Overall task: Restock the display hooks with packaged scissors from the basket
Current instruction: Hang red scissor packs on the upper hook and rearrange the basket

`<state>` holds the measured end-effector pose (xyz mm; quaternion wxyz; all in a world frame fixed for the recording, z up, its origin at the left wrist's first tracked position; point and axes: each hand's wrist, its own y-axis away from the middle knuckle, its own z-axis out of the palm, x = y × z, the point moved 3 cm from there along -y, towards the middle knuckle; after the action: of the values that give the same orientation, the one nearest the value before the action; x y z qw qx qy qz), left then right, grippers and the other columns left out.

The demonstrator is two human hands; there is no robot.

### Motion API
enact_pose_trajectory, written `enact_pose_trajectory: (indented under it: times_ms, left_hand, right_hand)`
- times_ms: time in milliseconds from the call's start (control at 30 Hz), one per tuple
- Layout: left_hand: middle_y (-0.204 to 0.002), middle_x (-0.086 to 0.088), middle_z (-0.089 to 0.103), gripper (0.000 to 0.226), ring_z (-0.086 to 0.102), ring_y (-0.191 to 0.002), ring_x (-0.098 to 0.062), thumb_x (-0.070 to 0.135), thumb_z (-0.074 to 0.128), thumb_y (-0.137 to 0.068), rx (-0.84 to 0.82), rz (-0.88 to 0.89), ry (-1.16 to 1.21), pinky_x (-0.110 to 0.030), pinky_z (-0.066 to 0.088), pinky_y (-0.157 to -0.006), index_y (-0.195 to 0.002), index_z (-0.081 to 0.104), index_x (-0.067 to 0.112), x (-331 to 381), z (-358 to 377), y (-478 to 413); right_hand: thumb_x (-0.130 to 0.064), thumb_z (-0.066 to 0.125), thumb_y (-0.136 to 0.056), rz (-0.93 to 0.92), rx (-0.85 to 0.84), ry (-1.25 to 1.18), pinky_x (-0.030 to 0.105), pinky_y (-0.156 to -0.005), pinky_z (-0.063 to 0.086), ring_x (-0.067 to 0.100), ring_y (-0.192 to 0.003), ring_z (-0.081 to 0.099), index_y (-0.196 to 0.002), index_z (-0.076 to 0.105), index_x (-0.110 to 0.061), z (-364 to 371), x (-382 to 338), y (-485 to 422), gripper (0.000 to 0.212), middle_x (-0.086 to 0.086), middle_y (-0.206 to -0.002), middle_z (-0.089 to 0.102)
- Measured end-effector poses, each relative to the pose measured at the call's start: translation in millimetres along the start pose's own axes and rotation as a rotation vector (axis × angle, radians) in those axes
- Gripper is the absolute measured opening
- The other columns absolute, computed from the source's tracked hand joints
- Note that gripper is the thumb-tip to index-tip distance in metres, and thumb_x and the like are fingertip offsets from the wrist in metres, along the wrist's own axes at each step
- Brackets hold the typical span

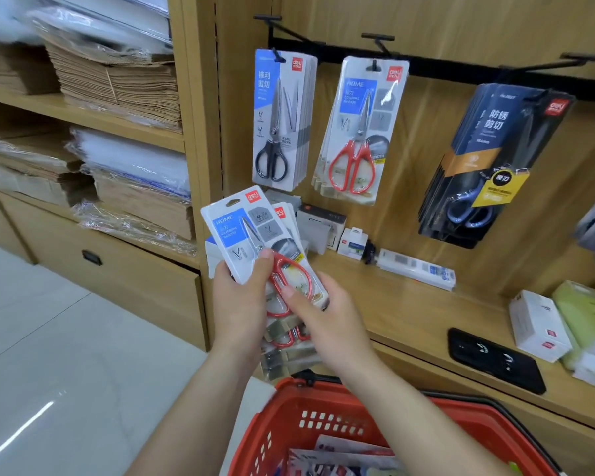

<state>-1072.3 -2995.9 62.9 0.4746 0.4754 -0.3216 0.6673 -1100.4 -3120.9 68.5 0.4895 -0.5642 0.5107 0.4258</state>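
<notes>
The left hand [239,304] grip clasps the fanned scissors packs [234,231] while the right hand [327,319] grip pinches 1, likely for the hook [375,65].

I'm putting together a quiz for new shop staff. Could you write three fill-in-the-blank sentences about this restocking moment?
1. The left hand holds packs of scissors with ___ handles.
2. The leftmost hook's scissors have ___ handles.
3. The matching hanging packs are immediately to their ___.
Missing words: red; black; right.

held pack [241,235]: HOME, deli | hung red-handled pack [358,128]: HOME, deli
</notes>
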Motion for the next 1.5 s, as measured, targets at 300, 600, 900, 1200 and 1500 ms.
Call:
enact_pose_trajectory:
  times_ms: [300, 600, 900, 1200, 1500]
  left_hand:
    - [-0.107, 0.001, 0.078, 0.021, 0.076, -0.099, -0.022, 0.027, 0.065, -0.101, 0.020, -0.018, 0.003, -0.051, 0.060, -0.093, -0.120, 0.063, 0.018, -0.2, 0.3, -3.3]
    - [-0.105, -0.002, 0.079, 0.030, 0.078, -0.091, -0.023, 0.022, 0.076, -0.094, 0.064, -0.006, -0.018, -0.047, 0.064, -0.082, -0.120, 0.062, 0.014, -0.6, -12.5, -11.6]
    - [-0.098, 0.003, 0.079, 0.022, 0.078, -0.082, -0.016, 0.024, 0.076, -0.094, 0.067, 0.039, -0.040, -0.041, 0.063, -0.075, -0.112, 0.064, 0.018, 4.9, -14.2, -14.1]
    - [-0.102, 0.004, 0.077, 0.018, 0.077, -0.086, -0.013, 0.024, 0.075, -0.094, 0.032, 0.072, -0.057, -0.036, 0.062, -0.076, -0.106, 0.061, 0.026, 6.7, -10.4, -10.5]
    - [-0.103, 0.003, 0.077, 0.020, 0.078, -0.088, -0.017, 0.026, 0.075, -0.095, 0.018, 0.067, -0.062, -0.046, 0.063, -0.084, -0.108, 0.060, 0.027, 8.3, -10.7, -9.9]
  right_hand:
    - [-0.053, 0.068, -0.092, -0.031, 0.248, -0.214, 0.048, -0.096, 0.058, 0.013, -0.106, 0.073, -0.118, 0.064, -0.036, 0.5, 0.3, -4.9, 0.031, -0.011, -0.113, 0.076]
    - [-0.032, 0.063, -0.100, 0.076, 0.268, -0.406, 0.032, -0.089, 0.055, 0.016, -0.105, 0.073, -0.122, 0.069, -0.023, -21.1, -2.2, -10.3, 0.024, -0.003, -0.110, 0.078]
    - [-0.017, 0.066, -0.100, -0.145, 0.461, -0.229, 0.025, -0.055, 0.057, 0.021, -0.073, 0.071, -0.099, 0.069, -0.018, -79.6, -64.6, -56.7, 0.003, 0.004, -0.090, 0.077]
    - [-0.022, 0.075, -0.094, -0.125, 0.484, -0.162, 0.030, -0.064, 0.062, 0.032, -0.085, 0.076, -0.096, 0.073, -0.012, -96.4, -79.8, -87.9, 0.011, 0.013, -0.099, 0.078]
    - [-0.043, 0.074, -0.092, -0.037, 0.526, 0.132, 0.047, -0.089, 0.061, 0.021, -0.102, 0.071, -0.136, 0.051, -0.021, -93.2, -51.3, -74.2, 0.054, -0.008, -0.113, 0.065]
